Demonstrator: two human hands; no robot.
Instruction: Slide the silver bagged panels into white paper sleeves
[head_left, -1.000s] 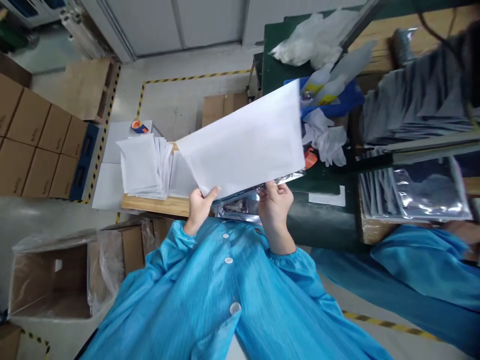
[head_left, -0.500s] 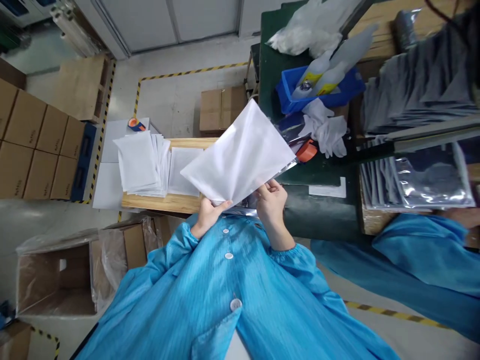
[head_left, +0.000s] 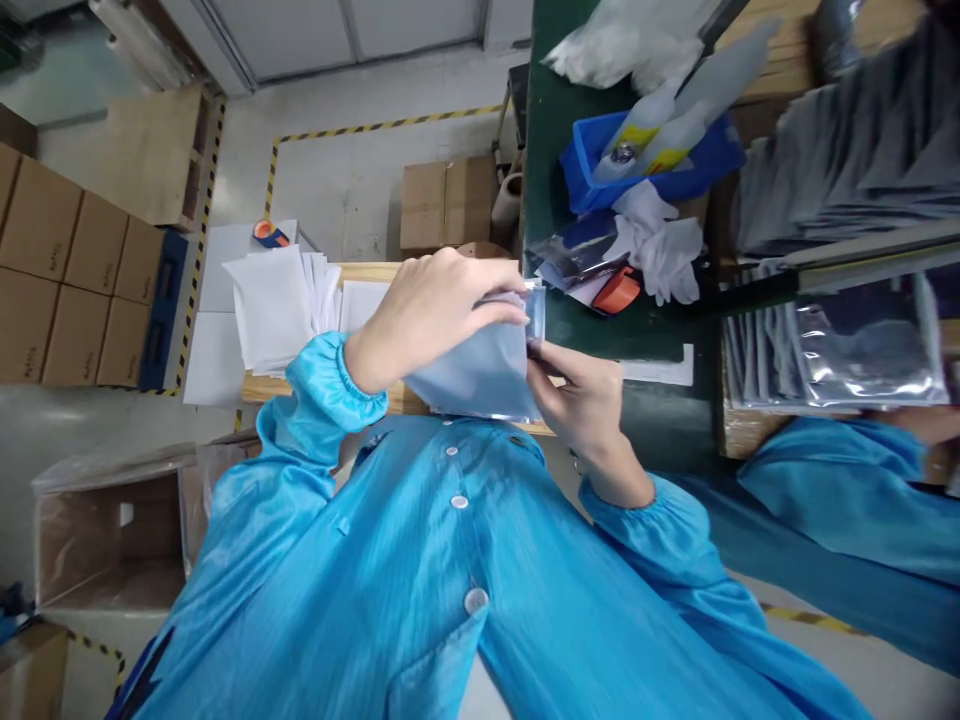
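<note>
A flat silvery-grey plastic bag (head_left: 480,375) is held close in front of my body, above the wooden tabletop (head_left: 264,388). My left hand (head_left: 431,305) reaches over its top, thumb and fingers closed on it near the right-hand edge. At that same edge, lower down, my right hand (head_left: 581,395) pinches the bag between thumb and fingers. What lies inside the bag cannot be made out. To the left rests a stack of white pouches (head_left: 274,305), with another flat white piece (head_left: 361,303) beside it, partly covered by my left hand.
On the green table (head_left: 551,120) at right are a blue bin (head_left: 581,175) with bottles, white gloves (head_left: 660,245) and an orange tape dispenser (head_left: 619,290). Further right are stacked silvery bags (head_left: 862,345) and a co-worker's blue sleeve (head_left: 832,460). Cartons (head_left: 90,260) stand at left.
The broad white sheet or pouch held up in both hands no longer shows; the silvery bag faces up instead. My left hand has moved up and over to the bag's right edge.
</note>
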